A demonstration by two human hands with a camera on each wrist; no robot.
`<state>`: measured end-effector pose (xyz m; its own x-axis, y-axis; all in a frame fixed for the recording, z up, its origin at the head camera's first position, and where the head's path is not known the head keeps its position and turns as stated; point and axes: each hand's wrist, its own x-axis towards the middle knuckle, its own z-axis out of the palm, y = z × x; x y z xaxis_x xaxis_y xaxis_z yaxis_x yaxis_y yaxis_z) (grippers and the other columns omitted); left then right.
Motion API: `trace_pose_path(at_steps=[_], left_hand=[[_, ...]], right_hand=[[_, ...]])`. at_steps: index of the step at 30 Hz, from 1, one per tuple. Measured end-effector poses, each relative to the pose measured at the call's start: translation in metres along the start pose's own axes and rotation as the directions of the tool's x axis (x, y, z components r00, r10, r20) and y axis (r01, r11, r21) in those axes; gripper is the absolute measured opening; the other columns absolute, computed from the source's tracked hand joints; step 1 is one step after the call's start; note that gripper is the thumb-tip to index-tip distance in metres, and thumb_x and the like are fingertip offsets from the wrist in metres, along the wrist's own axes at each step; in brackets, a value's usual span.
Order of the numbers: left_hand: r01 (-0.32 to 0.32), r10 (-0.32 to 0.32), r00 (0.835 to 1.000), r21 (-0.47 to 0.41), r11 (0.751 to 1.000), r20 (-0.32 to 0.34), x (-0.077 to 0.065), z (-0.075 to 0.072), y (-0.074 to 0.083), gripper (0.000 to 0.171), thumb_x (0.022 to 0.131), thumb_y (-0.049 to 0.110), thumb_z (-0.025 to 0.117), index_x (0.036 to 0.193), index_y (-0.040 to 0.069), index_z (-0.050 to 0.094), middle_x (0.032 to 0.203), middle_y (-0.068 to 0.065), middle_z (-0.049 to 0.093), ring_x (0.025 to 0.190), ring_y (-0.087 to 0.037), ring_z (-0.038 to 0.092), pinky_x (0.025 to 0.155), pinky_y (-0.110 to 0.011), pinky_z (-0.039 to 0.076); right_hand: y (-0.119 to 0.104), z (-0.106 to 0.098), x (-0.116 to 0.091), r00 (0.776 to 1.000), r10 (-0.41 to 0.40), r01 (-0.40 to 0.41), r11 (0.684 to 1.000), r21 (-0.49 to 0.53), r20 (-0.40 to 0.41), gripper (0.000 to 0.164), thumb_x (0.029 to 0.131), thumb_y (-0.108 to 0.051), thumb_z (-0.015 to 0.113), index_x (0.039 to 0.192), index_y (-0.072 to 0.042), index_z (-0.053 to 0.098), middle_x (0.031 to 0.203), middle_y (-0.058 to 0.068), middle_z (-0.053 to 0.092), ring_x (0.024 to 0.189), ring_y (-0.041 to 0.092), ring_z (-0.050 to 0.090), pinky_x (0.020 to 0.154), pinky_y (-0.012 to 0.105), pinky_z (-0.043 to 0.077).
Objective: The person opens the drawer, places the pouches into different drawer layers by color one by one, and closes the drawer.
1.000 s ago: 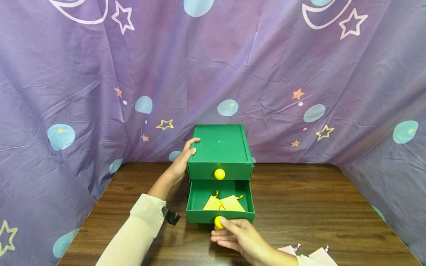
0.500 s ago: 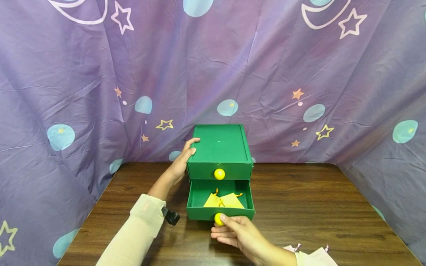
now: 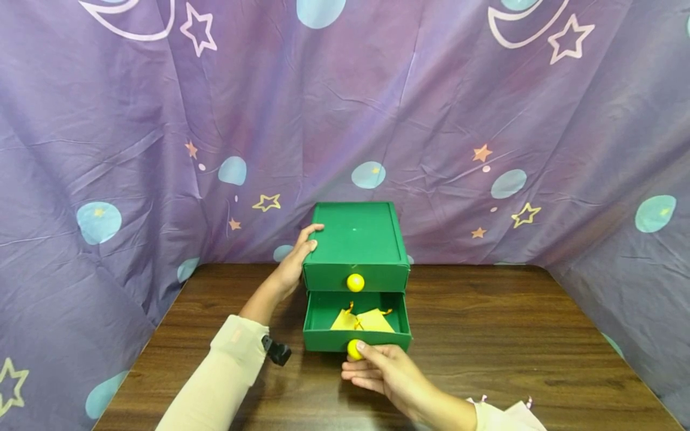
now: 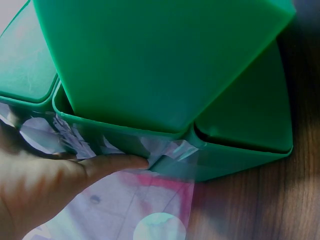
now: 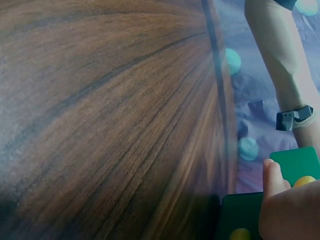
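Note:
A green two-drawer box stands on the table with its upper drawer closed. Its lower drawer is pulled part way out, and two yellow drawstring pouches lie inside. My right hand pinches the lower yellow knob between thumb and fingers, the other fingers stretched out below it. Against the box's left side rests my left hand, fingertips at the top edge. The left wrist view shows the left thumb straight along green plastic; its fingers are mostly hidden there.
Pale pink pouches with drawstrings lie at the front right, partly behind the right sleeve. The upper yellow knob sticks out above the open drawer. A purple patterned cloth hangs behind the brown wooden table.
The lower drawer has slid a little way into the box, pouches moving along with it. My right hand has moved slightly forward on the knob. The left hand has stayed in place.

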<state>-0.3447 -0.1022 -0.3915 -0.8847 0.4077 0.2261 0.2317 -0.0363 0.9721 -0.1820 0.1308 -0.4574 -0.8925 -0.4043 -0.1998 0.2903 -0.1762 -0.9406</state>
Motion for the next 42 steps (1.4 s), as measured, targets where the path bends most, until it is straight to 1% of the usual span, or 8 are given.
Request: trace_pose_path(at_steps=[5, 10, 19, 22, 26, 30, 38, 42], left_hand=[[-0.002, 0.002, 1.000, -0.008, 1.000, 0.002, 0.000, 0.000, 0.000, 0.053, 0.108, 0.024, 0.027, 0.160, 0.015, 0.022, 0.157, -0.024, 0.026, 0.131, -0.034, 0.040, 0.106, -0.037, 0.037], [-0.001, 0.001, 1.000, -0.004, 1.000, 0.006, 0.001, -0.001, -0.001, 0.053, 0.108, 0.024, 0.028, 0.160, 0.015, 0.021, 0.158, -0.024, 0.025, 0.131, -0.035, 0.040, 0.106, -0.037, 0.037], [-0.003, 0.003, 1.000, 0.012, 1.000, 0.005, 0.001, 0.000, 0.000, 0.053, 0.108, 0.024, 0.028, 0.160, 0.015, 0.021, 0.161, -0.022, 0.021, 0.134, -0.035, 0.038, 0.113, -0.046, 0.031], [0.000, 0.000, 1.000, 0.010, 1.000, 0.003, 0.001, 0.000, 0.000, 0.053, 0.108, 0.024, 0.028, 0.160, 0.015, 0.022, 0.161, -0.022, 0.021, 0.133, -0.035, 0.039, 0.111, -0.043, 0.033], [0.011, -0.011, 1.000, 0.000, 1.000, 0.000, 0.001, 0.000, -0.001, 0.053, 0.108, 0.025, 0.028, 0.160, 0.016, 0.022, 0.158, -0.024, 0.024, 0.128, -0.034, 0.043, 0.103, -0.037, 0.041], [0.018, -0.018, 1.000, 0.003, 1.000, -0.001, 0.000, -0.001, -0.001, 0.053, 0.108, 0.025, 0.028, 0.160, 0.016, 0.022, 0.158, -0.025, 0.024, 0.124, -0.034, 0.046, 0.099, -0.036, 0.045], [0.006, -0.006, 1.000, 0.014, 1.000, -0.005, 0.001, 0.000, -0.002, 0.053, 0.108, 0.024, 0.028, 0.159, 0.015, 0.022, 0.159, -0.022, 0.022, 0.128, -0.034, 0.042, 0.104, -0.038, 0.039], [-0.007, 0.007, 1.000, 0.010, 1.000, -0.007, 0.001, 0.000, -0.003, 0.053, 0.107, 0.024, 0.029, 0.159, 0.013, 0.022, 0.157, -0.023, 0.025, 0.125, -0.030, 0.044, 0.103, -0.035, 0.039]], right_hand=[[-0.001, 0.000, 0.002, 1.000, 0.000, 0.000, 1.000, -0.001, 0.005, 0.048, 0.106, -0.032, 0.056, 0.120, 0.014, 0.063, 0.112, 0.026, 0.073, 0.101, 0.025, 0.075, 0.090, 0.034, 0.058], [-0.002, -0.002, 0.004, 1.000, -0.001, 0.001, 1.000, 0.007, 0.014, 0.048, 0.106, -0.031, 0.057, 0.121, 0.014, 0.062, 0.113, 0.025, 0.073, 0.102, 0.025, 0.074, 0.091, 0.034, 0.058], [-0.004, -0.004, 0.009, 1.000, -0.011, 0.011, 1.000, 0.005, 0.019, 0.049, 0.106, -0.031, 0.058, 0.123, 0.014, 0.062, 0.114, 0.027, 0.072, 0.103, 0.027, 0.074, 0.091, 0.034, 0.057], [-0.004, -0.005, 0.011, 1.000, -0.014, 0.014, 1.000, 0.002, 0.020, 0.049, 0.105, -0.031, 0.058, 0.123, 0.015, 0.061, 0.115, 0.028, 0.072, 0.103, 0.027, 0.074, 0.091, 0.034, 0.057], [-0.005, -0.006, 0.014, 1.000, -0.018, 0.018, 1.000, 0.004, 0.017, 0.050, 0.105, -0.031, 0.058, 0.123, 0.016, 0.060, 0.114, 0.028, 0.071, 0.102, 0.026, 0.074, 0.091, 0.034, 0.057], [-0.005, -0.007, 0.018, 1.000, -0.025, 0.025, 1.000, 0.002, 0.016, 0.051, 0.105, -0.031, 0.059, 0.123, 0.017, 0.060, 0.114, 0.029, 0.072, 0.101, 0.026, 0.075, 0.091, 0.034, 0.057], [-0.007, -0.011, 0.024, 0.999, -0.030, 0.030, 1.000, -0.009, 0.019, 0.052, 0.105, -0.032, 0.058, 0.124, 0.016, 0.060, 0.116, 0.029, 0.071, 0.103, 0.027, 0.074, 0.092, 0.035, 0.057], [-0.008, -0.012, 0.028, 0.999, -0.030, 0.030, 0.999, -0.012, 0.011, 0.052, 0.105, -0.033, 0.059, 0.124, 0.016, 0.060, 0.115, 0.028, 0.071, 0.103, 0.027, 0.074, 0.092, 0.034, 0.057]])
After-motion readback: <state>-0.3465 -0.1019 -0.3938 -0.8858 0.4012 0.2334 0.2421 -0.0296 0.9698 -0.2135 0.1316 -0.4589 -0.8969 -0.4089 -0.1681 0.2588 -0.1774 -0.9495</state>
